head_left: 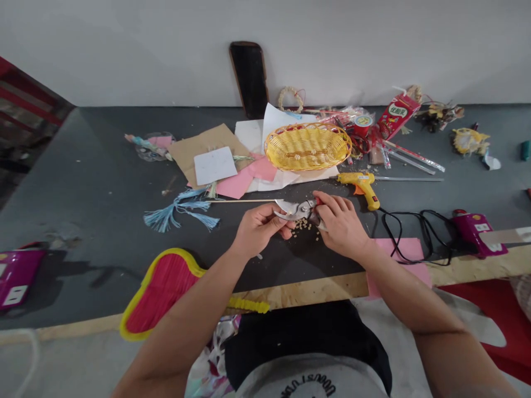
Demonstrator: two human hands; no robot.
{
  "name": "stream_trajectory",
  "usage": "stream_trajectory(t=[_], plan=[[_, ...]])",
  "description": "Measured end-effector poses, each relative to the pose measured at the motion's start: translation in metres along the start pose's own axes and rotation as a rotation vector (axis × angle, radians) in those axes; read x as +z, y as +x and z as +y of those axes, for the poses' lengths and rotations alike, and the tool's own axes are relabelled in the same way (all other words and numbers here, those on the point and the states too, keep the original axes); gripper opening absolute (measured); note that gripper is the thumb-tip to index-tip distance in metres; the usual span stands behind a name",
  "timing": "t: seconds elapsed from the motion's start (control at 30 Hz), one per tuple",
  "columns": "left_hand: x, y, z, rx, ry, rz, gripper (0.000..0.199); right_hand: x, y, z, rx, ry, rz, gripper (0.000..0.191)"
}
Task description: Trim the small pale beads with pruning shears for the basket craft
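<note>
My right hand is wrapped round the handles of a pair of pruning shears; part of a red grip shows. The shears' blades point left, parted, toward my left hand. That hand is closed in a pinch at the blades, and whatever lies between its fingers is too small to make out. Small pale cut pieces are scattered on the table under the shears. A thin pale stick runs from near the blade tip toward a blue tassel.
Behind my hands are a yellow woven basket, papers and a yellow glue gun with a black cable. A red-and-yellow fan-shaped piece overhangs the front edge. A phone leans on the wall; a red drink carton stands tilted.
</note>
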State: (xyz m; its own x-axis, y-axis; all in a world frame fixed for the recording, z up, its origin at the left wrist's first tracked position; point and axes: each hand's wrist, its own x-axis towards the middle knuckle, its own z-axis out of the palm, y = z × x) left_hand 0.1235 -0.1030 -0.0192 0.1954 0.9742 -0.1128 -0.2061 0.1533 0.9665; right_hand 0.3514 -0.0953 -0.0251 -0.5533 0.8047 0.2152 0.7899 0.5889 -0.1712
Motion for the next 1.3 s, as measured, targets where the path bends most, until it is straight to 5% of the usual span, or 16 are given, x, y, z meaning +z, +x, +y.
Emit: stream_trajectory(t=[0.57,0.83,1.3], plan=[[0.001,0.001,0.002,0.012,0.045,0.033,0.041,0.000,-0.001,-0.004,0.056,-0.033,0.031,0.025],[0.003,-0.001,0.005,0.040,0.098,0.060,0.036,-0.003,0.000,-0.007,0.071,-0.053,-0.026,0.072],[0.004,-0.003,0.003,0.056,0.151,0.061,0.034,-0.007,0.002,-0.007,0.045,-0.050,-0.082,0.066]])
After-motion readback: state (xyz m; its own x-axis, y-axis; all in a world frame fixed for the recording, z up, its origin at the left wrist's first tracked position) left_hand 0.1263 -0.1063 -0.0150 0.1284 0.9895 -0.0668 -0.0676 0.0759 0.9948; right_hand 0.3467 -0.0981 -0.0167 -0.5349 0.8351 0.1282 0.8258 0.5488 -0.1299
